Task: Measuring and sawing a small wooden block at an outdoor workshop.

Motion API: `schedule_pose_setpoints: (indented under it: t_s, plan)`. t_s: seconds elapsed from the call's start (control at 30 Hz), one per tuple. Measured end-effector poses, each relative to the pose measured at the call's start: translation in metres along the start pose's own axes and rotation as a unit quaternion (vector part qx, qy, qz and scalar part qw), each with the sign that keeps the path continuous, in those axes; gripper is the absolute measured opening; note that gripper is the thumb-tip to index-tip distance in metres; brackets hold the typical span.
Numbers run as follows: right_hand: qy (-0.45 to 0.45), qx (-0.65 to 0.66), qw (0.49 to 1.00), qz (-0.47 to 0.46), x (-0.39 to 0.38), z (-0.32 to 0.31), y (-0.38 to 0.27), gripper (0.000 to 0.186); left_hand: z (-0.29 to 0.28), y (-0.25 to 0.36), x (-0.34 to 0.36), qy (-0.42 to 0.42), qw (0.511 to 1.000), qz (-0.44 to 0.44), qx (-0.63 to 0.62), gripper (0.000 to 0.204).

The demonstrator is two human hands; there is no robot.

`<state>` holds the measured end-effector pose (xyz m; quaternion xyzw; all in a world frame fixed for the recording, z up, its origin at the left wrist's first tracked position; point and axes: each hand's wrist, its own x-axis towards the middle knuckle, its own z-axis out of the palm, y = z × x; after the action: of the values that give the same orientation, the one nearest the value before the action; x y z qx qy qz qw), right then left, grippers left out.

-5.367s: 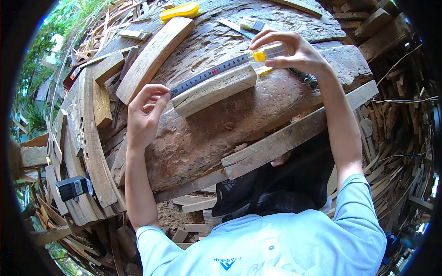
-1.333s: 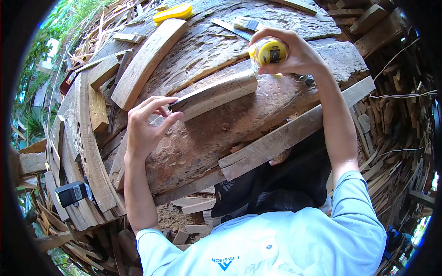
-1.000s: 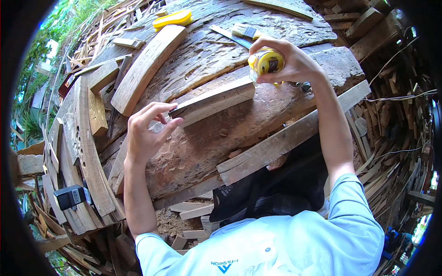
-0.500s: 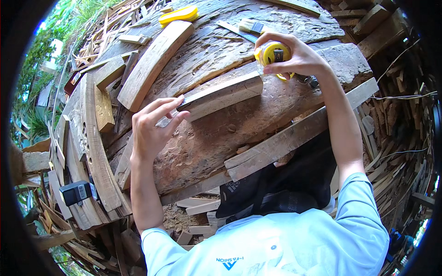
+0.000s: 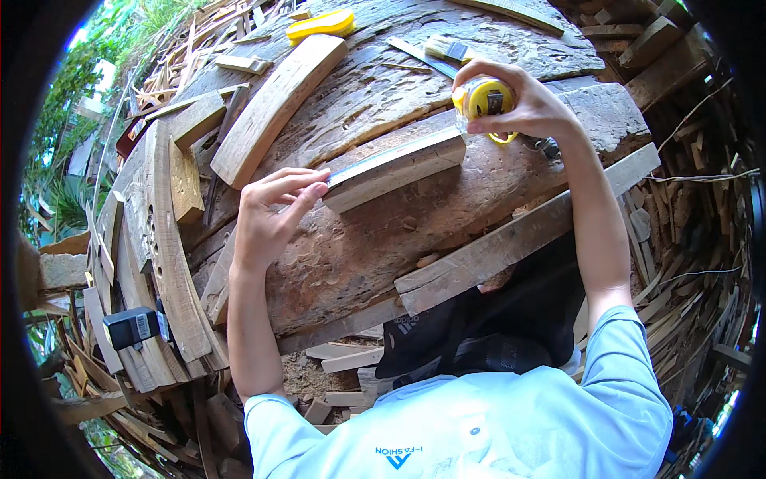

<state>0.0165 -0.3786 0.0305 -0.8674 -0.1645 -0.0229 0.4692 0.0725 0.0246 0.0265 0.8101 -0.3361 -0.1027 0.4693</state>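
Observation:
A short rectangular wooden block (image 5: pixel 399 177) lies slantwise on the worn workbench (image 5: pixel 351 263). Along its top edge runs the thin blade of a yellow tape measure (image 5: pixel 488 99). My right hand (image 5: pixel 523 108) grips the tape measure's case at the block's right end, fingers over the top and thumb below. At the left end, the thumb and fingertips of my left hand (image 5: pixel 271 211) pinch the end of the blade against the block's corner. The blade's very tip is hidden by the fingers.
Beyond the block lie a curved wooden piece (image 5: pixel 279 108), a yellow brush-shaped object (image 5: pixel 321 26), a paintbrush (image 5: pixel 448 49) and a metal strip (image 5: pixel 419 56). A long plank (image 5: pixel 527 231) lies along the near edge. A small black box (image 5: pixel 132 328) sits at left among wood offcuts.
My left thumb and fingertips have closed together at the block's left end. The tape blade now shows pale along the top edge. The whole view has shifted slightly.

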Motion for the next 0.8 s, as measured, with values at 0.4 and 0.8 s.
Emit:
schedule_pose_setpoints:
  t_s: [0.4, 0.8]
  plan:
    - [0.005, -0.005, 0.999, 0.038, -0.0021, -0.0012, -0.0052, 0.063, 0.0046, 0.001, -0.0002, 0.016, 1.0, 0.002, -0.019, 0.019]
    - [-0.015, 0.0, 1.0, 0.027, -0.0006, -0.0016, -0.0057, 0.058, 0.0031, 0.0013, 0.0012, 0.013, 0.999, 0.029, 0.029, 0.018]
